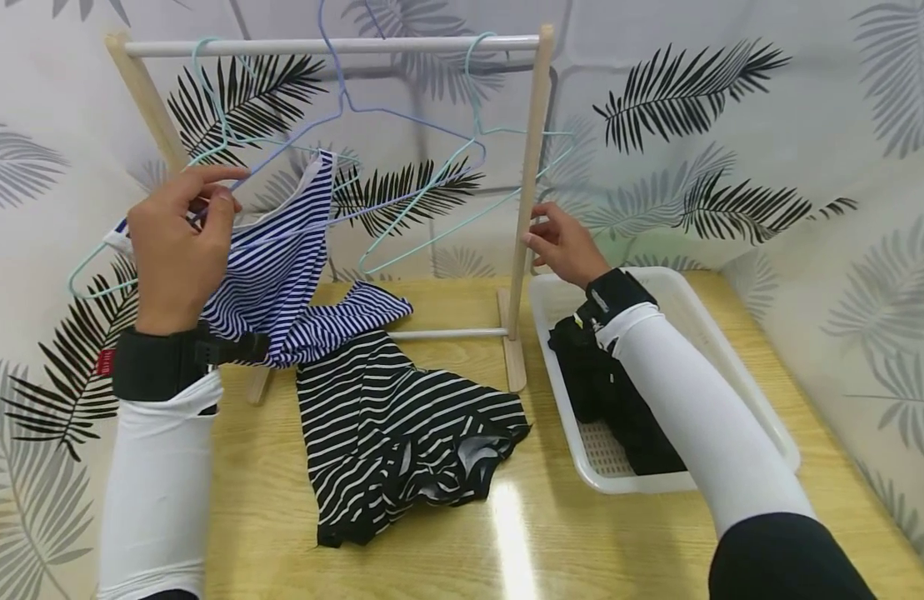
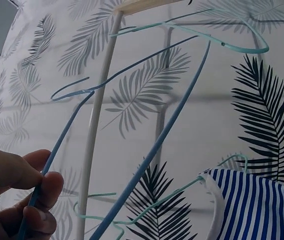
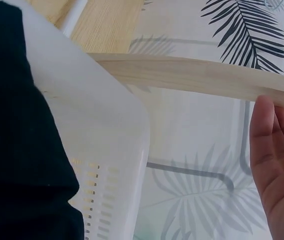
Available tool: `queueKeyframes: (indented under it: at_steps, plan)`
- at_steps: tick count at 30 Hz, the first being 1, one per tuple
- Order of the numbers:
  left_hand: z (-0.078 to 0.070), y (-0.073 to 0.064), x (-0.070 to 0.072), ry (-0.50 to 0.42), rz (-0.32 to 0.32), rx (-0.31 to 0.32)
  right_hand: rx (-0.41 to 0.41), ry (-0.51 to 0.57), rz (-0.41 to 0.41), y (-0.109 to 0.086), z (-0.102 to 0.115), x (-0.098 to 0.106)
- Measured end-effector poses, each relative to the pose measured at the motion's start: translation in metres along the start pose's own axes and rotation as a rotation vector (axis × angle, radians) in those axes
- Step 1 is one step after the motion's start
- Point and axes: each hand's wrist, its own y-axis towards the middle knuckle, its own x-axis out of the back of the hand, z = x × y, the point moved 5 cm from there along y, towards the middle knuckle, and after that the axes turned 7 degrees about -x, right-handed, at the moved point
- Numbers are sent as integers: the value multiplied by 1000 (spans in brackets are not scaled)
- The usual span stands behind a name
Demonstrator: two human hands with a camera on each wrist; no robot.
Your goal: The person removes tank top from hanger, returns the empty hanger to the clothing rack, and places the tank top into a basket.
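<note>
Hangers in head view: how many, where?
3: blue hanger in the left hand; left teal hanger on the rail, with the blue-striped garment; right teal hanger on the rail. Others may be hidden.

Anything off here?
Nothing looks spilled or damaged. The black-and-white striped fabric garment lies on the yellowish wooden table, its near edge bunched rather than flat. The blue-and-white striped fabric garment hangs slanted on a thin, triangular mint-green hanger; perspective may exaggerate that.
</note>
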Motion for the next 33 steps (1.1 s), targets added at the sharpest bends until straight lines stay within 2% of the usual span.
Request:
queueKeyframes:
  at_steps: [6, 12, 15, 25, 33]
  plan:
    - [-4, 6, -23, 7, 30, -36, 0, 7, -3, 4, -8, -1]
    - [-1, 5, -42, 24, 103, 23, -17, 23, -6, 3, -10, -1]
    - [1, 1, -50, 31, 133, 28, -23, 26, -4, 3, -10, -1]
    - [9, -11, -65, -1, 163, -5, -30, 27, 3, 3, -7, 0]
    - [10, -14, -68, 2, 179, -31, -30, 45, 20, 1, -7, 0]
